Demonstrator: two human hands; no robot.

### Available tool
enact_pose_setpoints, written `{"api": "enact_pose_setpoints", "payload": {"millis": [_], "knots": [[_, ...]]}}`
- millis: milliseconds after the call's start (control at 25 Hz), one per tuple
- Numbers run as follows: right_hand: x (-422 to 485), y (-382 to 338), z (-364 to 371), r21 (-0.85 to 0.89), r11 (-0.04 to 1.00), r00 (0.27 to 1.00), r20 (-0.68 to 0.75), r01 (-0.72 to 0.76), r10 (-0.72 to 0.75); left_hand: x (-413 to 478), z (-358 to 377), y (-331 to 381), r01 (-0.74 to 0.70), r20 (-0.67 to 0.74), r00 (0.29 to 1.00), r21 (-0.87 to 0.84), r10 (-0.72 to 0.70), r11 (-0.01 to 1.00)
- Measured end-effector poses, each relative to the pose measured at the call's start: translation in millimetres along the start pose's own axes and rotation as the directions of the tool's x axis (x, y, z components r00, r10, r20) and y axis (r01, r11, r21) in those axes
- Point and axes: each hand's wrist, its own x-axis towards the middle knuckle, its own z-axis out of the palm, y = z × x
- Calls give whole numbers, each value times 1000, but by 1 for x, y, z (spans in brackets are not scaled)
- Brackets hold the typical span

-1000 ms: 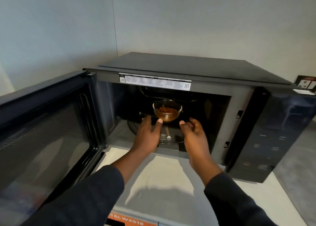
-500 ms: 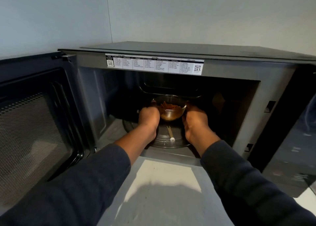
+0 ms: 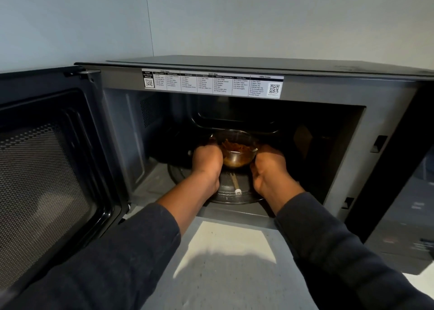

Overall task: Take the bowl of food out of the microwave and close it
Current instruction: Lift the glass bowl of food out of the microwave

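Observation:
A small clear glass bowl [image 3: 237, 151] with brown-orange food sits inside the dark microwave [image 3: 328, 94], above the glass turntable [image 3: 231, 190]. My left hand [image 3: 206, 162] is wrapped around the bowl's left side. My right hand [image 3: 270, 166] grips its right side. Both hands are inside the cavity, and their fingers hide the bowl's lower sides. The microwave door [image 3: 51, 173] stands swung wide to the left, its mesh window facing me.
The microwave stands on a pale speckled counter [image 3: 225, 262] in a corner of grey walls. Its black control panel [image 3: 404, 192] is on the right. A sticker with cooking tables [image 3: 212, 83] runs along the top of the opening.
My hands went from reaching at the cavity mouth to closing around both sides of the bowl. My head has moved closer to the microwave.

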Motion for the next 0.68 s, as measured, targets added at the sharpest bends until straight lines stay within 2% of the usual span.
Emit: {"api": "enact_pose_setpoints", "payload": {"millis": [200,320,440,560,680], "knots": [[-33,0,-19,-12,998,997,48,59,-59,-32,-13,-7,-123,2,992,-37,123,992],[-66,4,-36,-118,983,984,133,138,-122,-65,-27,-10,-203,29,978,-116,207,972],[-109,4,-61,-152,958,947,251,245,-202,-105,-41,-17,-230,57,970,-97,236,968],[-143,9,-90,-321,926,965,231,199,-128,-143,-59,-32,-182,41,982,-29,184,983],[-170,8,-120,-393,913,984,175,106,-39,-182,-71,-38,-126,75,990,73,121,989]]}}
